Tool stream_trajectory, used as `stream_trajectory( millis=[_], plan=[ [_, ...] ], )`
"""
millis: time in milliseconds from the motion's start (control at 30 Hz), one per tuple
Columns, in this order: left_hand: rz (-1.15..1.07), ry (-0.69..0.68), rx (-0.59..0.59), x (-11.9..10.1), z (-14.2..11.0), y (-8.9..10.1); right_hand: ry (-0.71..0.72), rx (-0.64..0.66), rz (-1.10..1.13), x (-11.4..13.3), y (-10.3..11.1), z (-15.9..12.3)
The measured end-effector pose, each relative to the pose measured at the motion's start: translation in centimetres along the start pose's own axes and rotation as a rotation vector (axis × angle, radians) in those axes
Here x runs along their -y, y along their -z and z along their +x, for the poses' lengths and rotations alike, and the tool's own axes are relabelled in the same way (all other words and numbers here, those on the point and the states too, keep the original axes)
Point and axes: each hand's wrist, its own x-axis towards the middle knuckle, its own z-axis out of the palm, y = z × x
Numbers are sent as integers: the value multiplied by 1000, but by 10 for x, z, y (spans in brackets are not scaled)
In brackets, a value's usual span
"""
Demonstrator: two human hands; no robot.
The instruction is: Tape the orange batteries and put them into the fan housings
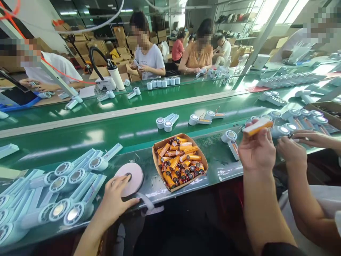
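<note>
My left hand [114, 193] lies over a flat roll of white tape [135, 179] at the bench edge. Its fingertips touch the roll near the centre hole, and the thumb is stretched out apart beside the loose tape end [147, 202]. Raised on the right, my right hand [257, 153] grips an orange-wrapped battery [259, 128] with a white strip along its upper side. Between the hands sits an open cardboard box [157, 147] heaped with similar orange batteries [177, 160], some showing dark ends and red wires. Close to my right hand lies a pale blue fan-shaped housing [230, 137] with an orange piece inside its handle.
Many pale blue housings [60, 183] are piled left of the tape. More stand on the green conveyor [128, 131] and at the right. A co-worker's hands [295, 144] work close beside my right arm. Several people sit across the line, near a slanted metal post [262, 46].
</note>
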Motion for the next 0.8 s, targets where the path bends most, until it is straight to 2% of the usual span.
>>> stream_trajectory(
  millis=[33, 100, 133, 200, 267, 300, 367, 467, 533, 600, 700, 800],
  plan=[
    [-22, 19, -17, 6, 19, 0, -39, 36, -28, 4, 8, 0],
    [-68, 3, -23, -8, 77, -3, -182, 129, -93, 3, 18, -16],
    [-75, -15, -5, -25, 113, -7, -261, 167, -119, 0, 20, -28],
    [25, -18, 166, -71, 190, -20, -397, 210, -158, -6, 23, -50],
    [60, -25, 209, -113, 258, -39, -475, 222, -191, -5, 28, -63],
    [78, -29, 240, -129, 285, -49, -493, 226, -217, 0, 32, -66],
    [105, -54, 296, -146, 324, -67, -504, 214, -277, 15, 45, -65],
    [123, -126, 389, -149, 347, -86, -499, 142, -336, 44, 71, -59],
    [111, -201, 463, -143, 351, -93, -517, 112, -350, 58, 86, -56],
    [94, -280, 539, -136, 352, -99, -531, 109, -376, 62, 90, -52],
    [70, -372, 623, -122, 357, -104, -480, 150, -433, 42, 72, -39],
    [38, -413, 665, -113, 363, -106, -317, 304, -504, -7, 32, -14]
  ],
)
